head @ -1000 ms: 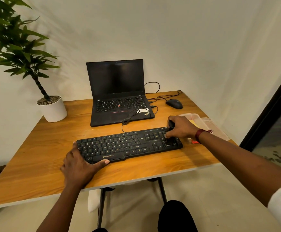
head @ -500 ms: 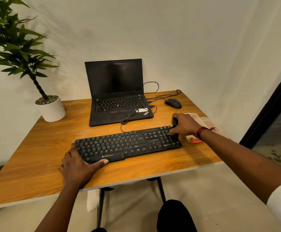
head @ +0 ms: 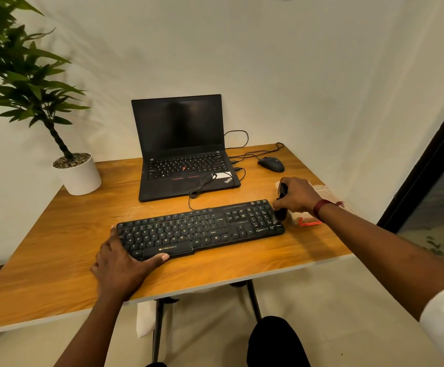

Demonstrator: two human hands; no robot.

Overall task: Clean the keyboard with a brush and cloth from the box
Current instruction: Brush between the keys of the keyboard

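Brushing the number-pad end — left hand bracing the board.

On the orange-brown wooden table [head: 57, 234] the long black plastic keyboard [head: 199, 229] lies square in front of me, with the clear plastic box [head: 324, 192] just past its right end. My left hand [head: 120, 263] is flat and spread over the near-left corner — a good anchor. My right hand [head: 299, 197] is curled round the slim black brush [head: 280, 214], bristles down on the far-right keys. I'd use short, light strokes along the rows, flicking dust off the edge.
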